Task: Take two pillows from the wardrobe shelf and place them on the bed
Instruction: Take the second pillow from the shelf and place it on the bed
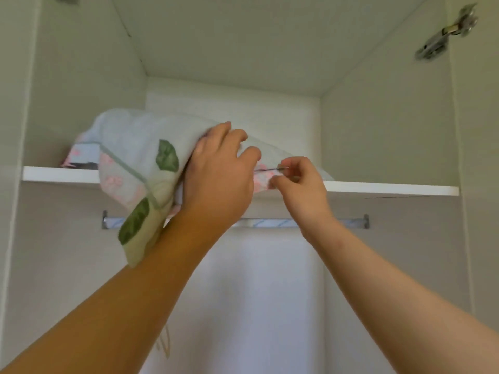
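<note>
A pale blue pillow (137, 147) with green leaves and pink flowers lies on the white wardrobe shelf (391, 188), one corner hanging over the front edge at the left. My left hand (218, 171) grips the pillow's front side, fingers curled over the top. My right hand (295, 184) pinches the pillow's pink-flowered edge just to the right. A second pillow (81, 156), pink and blue, peeks out underneath at the left; most of it is hidden.
A metal clothes rail (270, 222) runs below the shelf. The wardrobe's side walls close in left and right, with a door hinge (445, 33) at the top right. A white back panel shows below.
</note>
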Motion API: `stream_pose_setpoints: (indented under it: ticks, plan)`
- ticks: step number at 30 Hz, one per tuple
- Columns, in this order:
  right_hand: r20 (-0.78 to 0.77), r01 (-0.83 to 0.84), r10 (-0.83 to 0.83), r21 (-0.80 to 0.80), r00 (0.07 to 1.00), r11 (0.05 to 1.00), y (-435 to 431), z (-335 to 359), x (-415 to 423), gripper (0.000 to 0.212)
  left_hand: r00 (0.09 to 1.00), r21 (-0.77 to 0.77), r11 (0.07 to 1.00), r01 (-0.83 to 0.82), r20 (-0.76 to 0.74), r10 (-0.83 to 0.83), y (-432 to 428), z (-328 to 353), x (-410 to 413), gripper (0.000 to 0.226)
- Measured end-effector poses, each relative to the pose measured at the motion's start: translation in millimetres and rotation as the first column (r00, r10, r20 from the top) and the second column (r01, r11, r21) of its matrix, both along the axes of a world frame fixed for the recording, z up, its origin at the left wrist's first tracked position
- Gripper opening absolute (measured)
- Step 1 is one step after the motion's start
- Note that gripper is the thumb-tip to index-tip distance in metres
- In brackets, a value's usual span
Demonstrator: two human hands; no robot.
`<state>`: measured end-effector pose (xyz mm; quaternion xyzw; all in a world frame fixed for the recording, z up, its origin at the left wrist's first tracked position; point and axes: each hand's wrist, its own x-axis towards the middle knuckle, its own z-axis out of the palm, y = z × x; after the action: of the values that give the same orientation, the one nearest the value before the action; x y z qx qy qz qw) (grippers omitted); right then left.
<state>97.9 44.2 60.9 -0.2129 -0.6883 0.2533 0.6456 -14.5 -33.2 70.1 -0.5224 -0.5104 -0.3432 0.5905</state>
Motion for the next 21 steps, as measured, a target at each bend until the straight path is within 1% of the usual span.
stream_pose_setpoints:
  ticks: [2, 3, 4, 6, 7, 8, 9, 10, 11, 13, 14, 16, 18, 21]
  plan:
    - [0.084, 0.117, -0.127, 0.115, 0.988, 0.986, -3, 3, -11, 0.037, 0.978, -0.037, 0.977, -0.208, -0.032, 0.207, -15, -1, -3, 0.027]
    - [0.112, 0.153, -0.172, 0.157, 0.979, 0.976, -6, 5, -15, 0.043, 0.957, -0.064, 0.954, -0.291, -0.017, 0.291, -22, 0, -6, 0.029]
    - [0.130, 0.171, -0.196, 0.185, 0.972, 0.968, -8, 7, -18, 0.048, 0.933, -0.100, 0.929, -0.355, 0.027, 0.360, -29, 0, -10, 0.038]
    - [0.149, 0.168, -0.201, 0.209, 0.968, 0.963, -11, 9, -24, 0.055, 0.902, -0.144, 0.909, -0.390, 0.140, 0.409, -45, 5, -18, 0.067]
    - [0.155, 0.162, -0.197, 0.214, 0.968, 0.963, -12, 10, -28, 0.056, 0.888, -0.185, 0.904, -0.385, 0.193, 0.418, -52, 7, -22, 0.077]
    - [0.164, 0.159, -0.197, 0.219, 0.967, 0.963, -14, 10, -31, 0.057, 0.874, -0.245, 0.900, -0.361, 0.248, 0.418, -55, 9, -26, 0.083]
    - [0.174, 0.158, -0.199, 0.223, 0.965, 0.962, -14, 9, -34, 0.058, 0.864, -0.303, 0.896, -0.324, 0.291, 0.410, -57, 11, -30, 0.083]
    - [0.187, 0.158, -0.203, 0.227, 0.961, 0.961, -16, 8, -37, 0.059, 0.868, -0.335, 0.899, -0.281, 0.312, 0.387, -57, 11, -32, 0.078]
    - [0.200, 0.158, -0.206, 0.234, 0.958, 0.959, -18, 7, -40, 0.060, 0.878, -0.319, 0.913, -0.255, 0.319, 0.357, -57, 11, -33, 0.068]
    - [0.225, 0.157, -0.216, 0.254, 0.950, 0.954, -22, 3, -42, 0.064, 0.907, -0.203, 0.960, -0.192, 0.337, 0.253, -56, 9, -35, 0.044]
    - [0.236, 0.151, -0.216, 0.265, 0.948, 0.952, -24, 2, -42, 0.065, 0.914, -0.147, 0.980, -0.132, 0.365, 0.178, -56, 9, -36, 0.037]
    - [0.244, 0.122, -0.191, 0.272, 0.951, 0.955, -25, -1, -40, 0.067, 0.886, -0.100, 0.995, -0.013, 0.460, 0.057, -57, 7, -35, 0.028]
    - [0.242, 0.103, -0.174, 0.280, 0.955, 0.955, -24, -5, -35, 0.070, 0.836, -0.064, 0.995, 0.077, 0.548, -0.029, -61, 8, -29, 0.020]
    - [0.236, 0.115, -0.188, 0.292, 0.954, 0.950, -24, -10, -21, 0.076, 0.809, -0.046, 0.983, 0.176, 0.576, -0.117, -59, -4, -3, 0.015]
